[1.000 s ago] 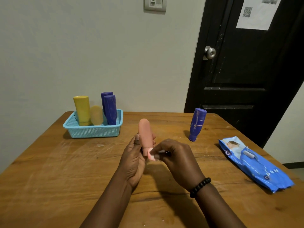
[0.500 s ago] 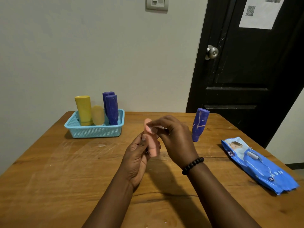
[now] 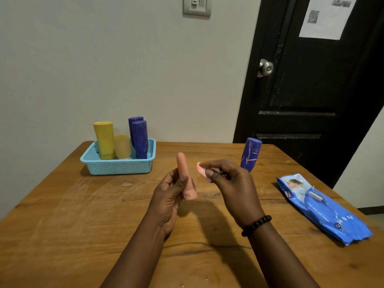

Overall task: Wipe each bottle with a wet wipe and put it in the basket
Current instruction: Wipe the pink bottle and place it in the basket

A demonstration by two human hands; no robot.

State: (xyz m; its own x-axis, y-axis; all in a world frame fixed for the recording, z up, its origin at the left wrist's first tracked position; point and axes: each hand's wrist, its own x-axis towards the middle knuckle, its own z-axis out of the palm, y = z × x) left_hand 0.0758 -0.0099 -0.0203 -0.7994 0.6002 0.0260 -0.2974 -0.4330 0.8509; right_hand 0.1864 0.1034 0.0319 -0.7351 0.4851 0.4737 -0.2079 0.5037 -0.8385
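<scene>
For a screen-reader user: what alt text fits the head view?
A left hand holds a pink bottle while the right hand pinches a wet wipe beside it; four bottles stand in a blue basket behind.

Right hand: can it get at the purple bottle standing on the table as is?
Probably yes: the purple bottle stands just behind the right hand, nothing between. But that hand pinches the wet wipe, so no free grip.

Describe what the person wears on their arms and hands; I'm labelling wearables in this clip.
Both forearms are bare, with no sleeves showing. The right wrist carries a bracelet of dark round beads. The left hand and right hand show no gloves, rings or watch.
</scene>
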